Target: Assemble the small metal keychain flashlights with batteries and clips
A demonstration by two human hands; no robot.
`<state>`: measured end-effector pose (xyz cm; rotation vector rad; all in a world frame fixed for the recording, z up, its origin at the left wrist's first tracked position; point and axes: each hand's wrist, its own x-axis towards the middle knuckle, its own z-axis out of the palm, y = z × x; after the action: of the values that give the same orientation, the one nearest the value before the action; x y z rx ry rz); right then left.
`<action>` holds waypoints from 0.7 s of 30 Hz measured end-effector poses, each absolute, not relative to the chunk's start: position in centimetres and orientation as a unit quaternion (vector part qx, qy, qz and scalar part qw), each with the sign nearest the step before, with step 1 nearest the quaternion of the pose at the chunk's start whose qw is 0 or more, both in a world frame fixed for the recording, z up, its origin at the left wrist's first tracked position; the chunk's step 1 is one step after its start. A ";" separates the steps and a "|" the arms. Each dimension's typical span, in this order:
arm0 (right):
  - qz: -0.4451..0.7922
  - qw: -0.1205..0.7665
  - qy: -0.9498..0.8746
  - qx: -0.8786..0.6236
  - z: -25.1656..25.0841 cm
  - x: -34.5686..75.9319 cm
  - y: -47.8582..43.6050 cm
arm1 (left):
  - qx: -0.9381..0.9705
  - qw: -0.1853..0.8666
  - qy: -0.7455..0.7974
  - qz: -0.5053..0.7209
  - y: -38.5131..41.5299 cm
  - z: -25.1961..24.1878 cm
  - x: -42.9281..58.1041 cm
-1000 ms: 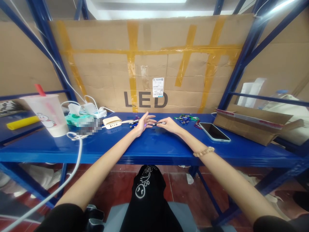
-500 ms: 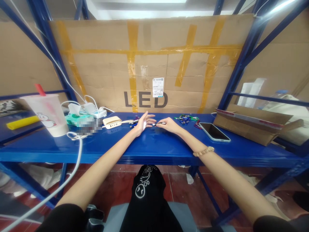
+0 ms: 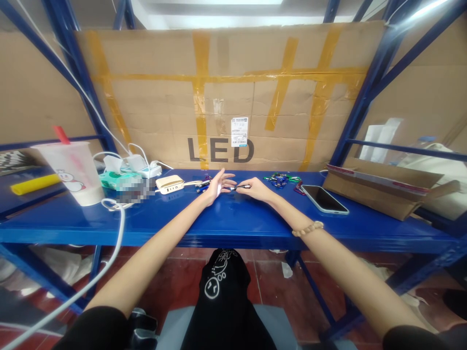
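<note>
My left hand (image 3: pixel 218 188) is open above the blue table, palm turned inward and fingers apart, with a white patch near its palm. Facing it, my right hand (image 3: pixel 254 189) pinches a slim black pen-like piece (image 3: pixel 241 186) with a pale tip pointing at my left fingers. Whether that tip touches them I cannot tell. Behind my left hand lies a small pile of dark and blue pieces (image 3: pixel 203 184), partly hidden. Beyond my right hand lie several green and blue carabiners (image 3: pixel 280 180), with a red carabiner (image 3: pixel 299 188) nearer the phone.
A phone (image 3: pixel 325 200) and an open cardboard box (image 3: pixel 368 192) are on the right of the blue table (image 3: pixel 233 221). A cream power bank (image 3: pixel 170 184), a green tissue pack (image 3: pixel 113 180) and a cup with a red straw (image 3: pixel 75 172) stand left. A white cable (image 3: pixel 118 243) hangs over the edge.
</note>
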<state>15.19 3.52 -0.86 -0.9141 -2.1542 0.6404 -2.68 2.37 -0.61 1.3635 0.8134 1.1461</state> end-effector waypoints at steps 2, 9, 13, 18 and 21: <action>0.250 0.345 -0.837 -0.344 -0.9 15.2 3.6 | 0.578 0.557 0.346 0.486 2.3 -0.6 -2.7; 0.262 0.334 -0.847 -0.321 -1.1 15.2 3.7 | 0.584 0.551 0.348 0.484 2.1 -0.6 -2.7; 0.270 0.330 -0.846 -0.320 -1.1 15.2 3.6 | 0.588 0.549 0.349 0.481 2.0 -0.5 -2.7; 0.273 0.331 -0.841 -0.328 -1.1 15.2 3.6 | 0.592 0.547 0.351 0.477 1.9 -0.4 -2.7; 0.271 0.333 -0.840 -0.332 -1.0 15.2 3.5 | 0.594 0.546 0.351 0.475 1.9 -0.5 -2.8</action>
<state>15.17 3.47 -1.03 -0.8665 -2.1935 0.7078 -2.77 1.92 -0.48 1.4088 0.8322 1.1264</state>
